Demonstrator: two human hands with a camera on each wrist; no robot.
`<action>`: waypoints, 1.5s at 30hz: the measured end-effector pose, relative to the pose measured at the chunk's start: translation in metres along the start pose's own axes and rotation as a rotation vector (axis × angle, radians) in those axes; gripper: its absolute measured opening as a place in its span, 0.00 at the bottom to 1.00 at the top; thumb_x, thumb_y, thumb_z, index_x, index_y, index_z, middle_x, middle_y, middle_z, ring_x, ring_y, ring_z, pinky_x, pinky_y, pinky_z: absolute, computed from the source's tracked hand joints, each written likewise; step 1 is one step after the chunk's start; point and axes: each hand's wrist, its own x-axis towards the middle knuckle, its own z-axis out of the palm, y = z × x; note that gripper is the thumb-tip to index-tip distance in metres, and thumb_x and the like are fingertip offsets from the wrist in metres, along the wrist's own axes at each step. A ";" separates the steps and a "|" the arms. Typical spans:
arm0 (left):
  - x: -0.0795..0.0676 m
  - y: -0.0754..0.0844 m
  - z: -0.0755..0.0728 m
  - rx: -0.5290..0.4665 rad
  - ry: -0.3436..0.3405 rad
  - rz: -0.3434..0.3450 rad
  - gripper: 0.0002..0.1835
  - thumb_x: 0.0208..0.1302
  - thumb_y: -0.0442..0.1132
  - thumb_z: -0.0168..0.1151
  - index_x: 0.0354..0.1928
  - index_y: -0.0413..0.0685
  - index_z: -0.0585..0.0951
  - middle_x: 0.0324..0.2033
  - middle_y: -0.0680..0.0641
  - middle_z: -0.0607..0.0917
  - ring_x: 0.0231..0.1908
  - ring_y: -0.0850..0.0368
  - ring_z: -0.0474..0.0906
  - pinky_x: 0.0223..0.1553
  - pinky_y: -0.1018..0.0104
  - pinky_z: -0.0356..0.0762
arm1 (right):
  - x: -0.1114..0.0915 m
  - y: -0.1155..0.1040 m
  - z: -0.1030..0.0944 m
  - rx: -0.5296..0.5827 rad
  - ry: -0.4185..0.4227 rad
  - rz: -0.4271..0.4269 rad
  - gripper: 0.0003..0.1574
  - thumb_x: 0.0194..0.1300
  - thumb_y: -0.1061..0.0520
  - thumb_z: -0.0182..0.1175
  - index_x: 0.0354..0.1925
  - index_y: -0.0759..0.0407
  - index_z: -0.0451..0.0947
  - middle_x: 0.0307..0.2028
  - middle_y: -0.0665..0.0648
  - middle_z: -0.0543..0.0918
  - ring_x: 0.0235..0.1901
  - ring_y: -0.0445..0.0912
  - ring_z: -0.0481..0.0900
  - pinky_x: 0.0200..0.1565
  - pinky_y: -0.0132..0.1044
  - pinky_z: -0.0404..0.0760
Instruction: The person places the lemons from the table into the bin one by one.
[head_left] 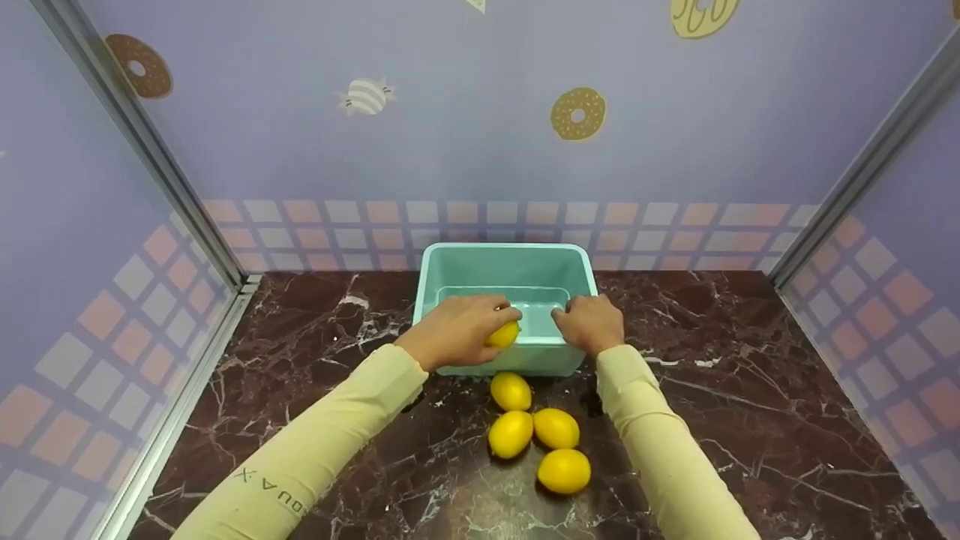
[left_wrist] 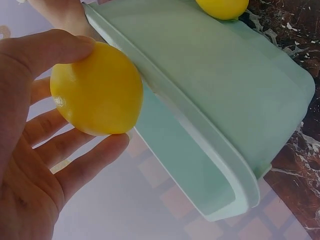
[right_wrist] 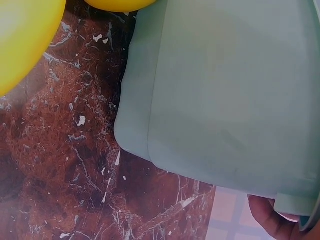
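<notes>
Near the middle of the counter's (head_left: 735, 375) back edge, a pale green bin (head_left: 525, 361) is standing with its mouth facing up. Just by the bin's front rim, the left hand (head_left: 461, 328) is holding a lemon (left_wrist: 97, 90), the thumb pressing on one side and the fingers spreading along the other. Close to the bin's front right corner, the right hand (head_left: 592, 322) is gripping the rim, its fingers curling round the outside.

Between the bin's front wall and the counter's near side, four more lemons are lying in a cluster. The farthest lemon (head_left: 511, 392) is sitting just beside the bin; whether it is touching the wall, I cannot tell. The left lemon (head_left: 511, 435) is lying on its near side, the right lemon (head_left: 556, 428) is resting alongside, and the nearest lemon (head_left: 564, 471) is lying just below that one.

Cream sleeves (head_left: 667, 442) are covering both forearms, the left one bearing dark letters. Along the counter's back edge, a lilac wall (head_left: 480, 150) is rising, showing pink and white squares low down and doughnuts higher up. From the back corners, metal strips (head_left: 145, 142) are running upward.
</notes>
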 end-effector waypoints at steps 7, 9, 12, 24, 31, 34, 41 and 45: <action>0.001 -0.004 0.002 -0.005 -0.011 -0.016 0.24 0.51 0.47 0.63 0.53 0.56 0.74 0.42 0.51 0.78 0.35 0.58 0.75 0.33 0.63 0.77 | 0.000 0.001 0.000 0.003 0.000 0.001 0.29 0.60 0.38 0.43 0.28 0.57 0.80 0.38 0.63 0.83 0.43 0.61 0.76 0.41 0.57 0.75; 0.001 -0.006 0.002 -0.008 -0.015 -0.029 0.25 0.51 0.47 0.63 0.54 0.56 0.74 0.43 0.51 0.78 0.35 0.58 0.75 0.33 0.62 0.77 | 0.000 0.000 0.001 0.003 0.001 -0.001 0.29 0.60 0.37 0.43 0.27 0.56 0.80 0.38 0.63 0.83 0.43 0.61 0.76 0.41 0.57 0.75; 0.001 -0.010 0.002 -0.014 -0.017 -0.046 0.26 0.50 0.47 0.64 0.55 0.57 0.73 0.45 0.51 0.78 0.36 0.57 0.75 0.35 0.62 0.78 | 0.001 0.000 0.002 0.003 0.008 0.004 0.29 0.60 0.37 0.43 0.26 0.56 0.79 0.38 0.63 0.83 0.43 0.61 0.76 0.41 0.57 0.75; 0.003 -0.018 0.002 -0.048 -0.013 -0.076 0.24 0.52 0.47 0.63 0.54 0.56 0.73 0.42 0.50 0.77 0.35 0.57 0.74 0.36 0.61 0.77 | -0.001 0.000 0.000 0.002 0.017 -0.001 0.30 0.60 0.37 0.42 0.23 0.55 0.79 0.39 0.64 0.83 0.44 0.61 0.76 0.41 0.58 0.75; 0.006 -0.020 0.003 -0.045 -0.014 -0.079 0.24 0.51 0.47 0.63 0.53 0.56 0.73 0.42 0.50 0.77 0.36 0.57 0.74 0.37 0.62 0.77 | 0.000 0.000 0.001 -0.006 0.020 -0.004 0.31 0.60 0.37 0.42 0.28 0.57 0.81 0.40 0.64 0.82 0.45 0.62 0.76 0.42 0.58 0.75; 0.008 -0.020 0.004 -0.039 -0.014 -0.080 0.24 0.51 0.47 0.63 0.53 0.56 0.73 0.42 0.51 0.77 0.35 0.57 0.74 0.37 0.62 0.77 | 0.000 0.000 0.002 -0.008 0.025 -0.008 0.31 0.60 0.37 0.42 0.27 0.57 0.81 0.40 0.64 0.82 0.44 0.61 0.76 0.41 0.58 0.75; 0.015 -0.021 0.004 -0.036 -0.025 -0.088 0.25 0.52 0.47 0.62 0.55 0.55 0.73 0.42 0.50 0.78 0.35 0.56 0.75 0.36 0.62 0.77 | 0.000 0.000 0.002 -0.005 0.020 0.000 0.30 0.60 0.37 0.42 0.26 0.56 0.80 0.39 0.64 0.82 0.43 0.61 0.76 0.41 0.58 0.75; 0.020 -0.022 0.003 -0.024 -0.034 -0.094 0.24 0.53 0.46 0.61 0.54 0.56 0.74 0.43 0.50 0.78 0.34 0.56 0.75 0.35 0.61 0.77 | 0.000 0.000 0.002 -0.008 0.018 0.001 0.30 0.60 0.37 0.43 0.27 0.57 0.80 0.38 0.64 0.82 0.43 0.61 0.76 0.40 0.58 0.75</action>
